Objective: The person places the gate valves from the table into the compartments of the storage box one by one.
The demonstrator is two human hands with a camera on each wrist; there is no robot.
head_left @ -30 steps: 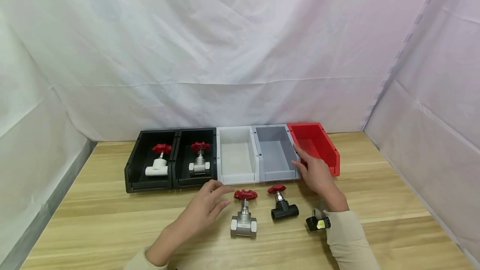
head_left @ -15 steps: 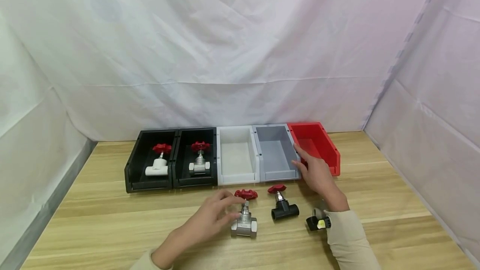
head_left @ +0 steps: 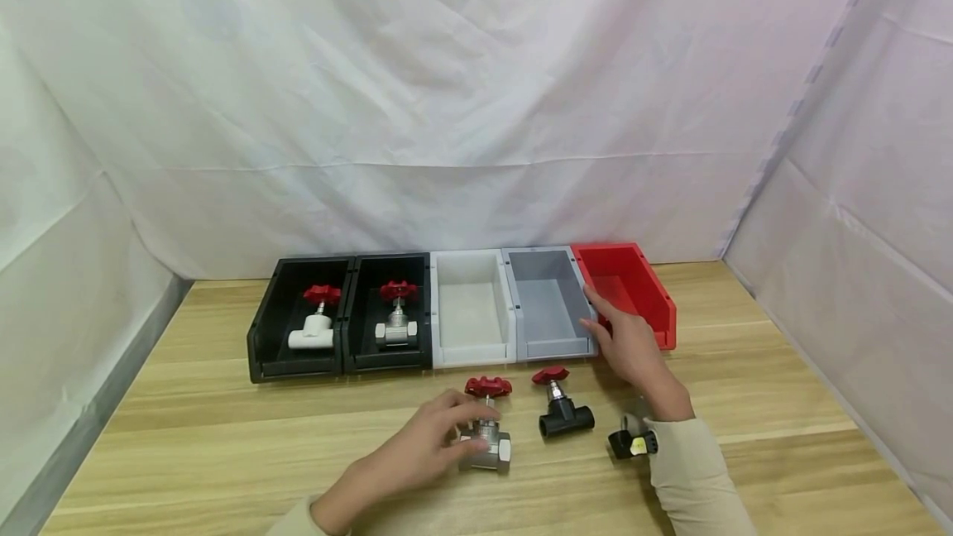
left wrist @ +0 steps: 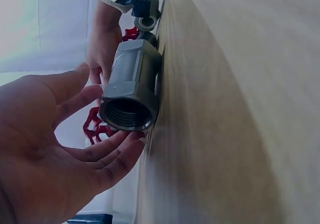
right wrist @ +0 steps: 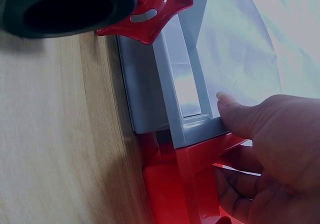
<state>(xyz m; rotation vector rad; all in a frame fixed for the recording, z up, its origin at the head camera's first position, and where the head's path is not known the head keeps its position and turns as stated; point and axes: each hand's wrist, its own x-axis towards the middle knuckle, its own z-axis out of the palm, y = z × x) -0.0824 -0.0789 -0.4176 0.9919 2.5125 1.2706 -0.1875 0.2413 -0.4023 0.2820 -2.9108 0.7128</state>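
In the head view my left hand (head_left: 438, 442) reaches across a steel gate valve (head_left: 497, 455) with a red handwheel (head_left: 487, 387), lying on the wooden table. Its thumb and fingers are spread around the valve body (left wrist: 131, 74), loosely bent, as the left wrist view shows. My right hand (head_left: 629, 346) rests at the side wall between the grey bin (head_left: 554, 348) and the red bin (head_left: 665, 329); its thumb (right wrist: 237, 115) lies at the grey rim, the other fingers loosely curled on the red side. A black plastic tee valve (head_left: 566, 418) with a red handwheel lies between the hands.
A small valve with a black, yellow-labelled lever (head_left: 631, 443) lies beside the right wrist. Left of the grey bin stand a white bin (head_left: 473, 356) and two black bins (head_left: 296, 369). These hold a white valve (head_left: 313, 332) and another steel valve (head_left: 396, 331). White curtains (head_left: 476, 106) enclose the table.
My left hand has moved right, from beside the steel gate valve to over its body. My right hand has stayed at the bins.
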